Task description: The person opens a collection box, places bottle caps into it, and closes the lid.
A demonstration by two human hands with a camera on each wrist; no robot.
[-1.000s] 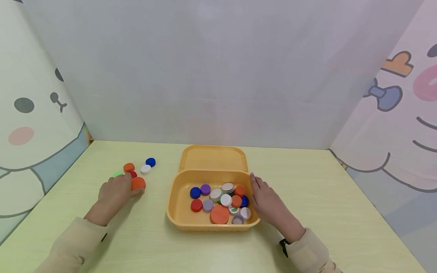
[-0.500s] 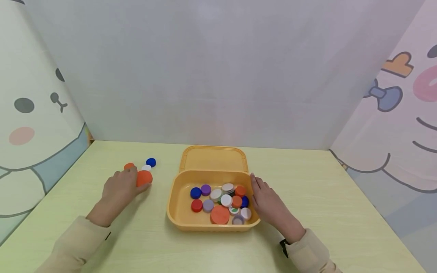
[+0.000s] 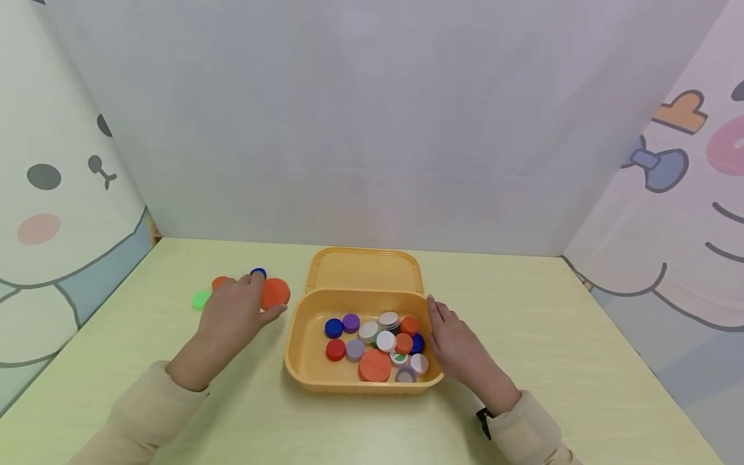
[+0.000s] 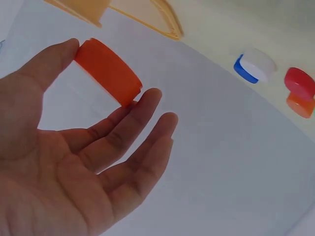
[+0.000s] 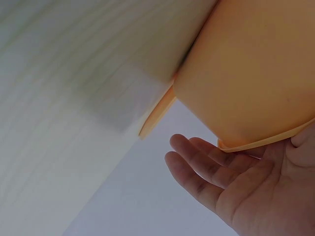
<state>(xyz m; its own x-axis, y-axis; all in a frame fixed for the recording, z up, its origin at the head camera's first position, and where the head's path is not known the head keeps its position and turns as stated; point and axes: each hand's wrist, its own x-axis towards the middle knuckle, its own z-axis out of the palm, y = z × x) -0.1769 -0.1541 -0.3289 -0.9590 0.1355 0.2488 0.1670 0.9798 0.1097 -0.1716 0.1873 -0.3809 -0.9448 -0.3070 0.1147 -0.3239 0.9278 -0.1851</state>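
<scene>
My left hand (image 3: 232, 316) pinches a large orange bottle cap (image 4: 108, 73) between thumb and fingertips, tilted on edge and lifted above the table, left of the box. The other fingers spread loosely below it. My right hand (image 3: 462, 349) lies along the right rim of a yellow-orange plastic box (image 3: 302, 365), its relaxed fingers touching the rim from outside. Inside the box are several caps: a big orange cap (image 3: 374, 366), a red cap (image 3: 335, 350), a purple cap (image 3: 351, 323), and blue and white ones, mostly toward the right.
The box's lid (image 3: 363, 271) lies open behind it. Left of the box sit a green cap (image 3: 201, 300), an orange cap (image 3: 219, 282) and a blue cap (image 3: 258, 272). A white cap (image 4: 258, 64) and a red cap (image 4: 300, 83) show in the left wrist view.
My left hand has lifted the orange cap and moved right with it toward the box, uncovering the green cap. My right hand stays at the box's rim.
</scene>
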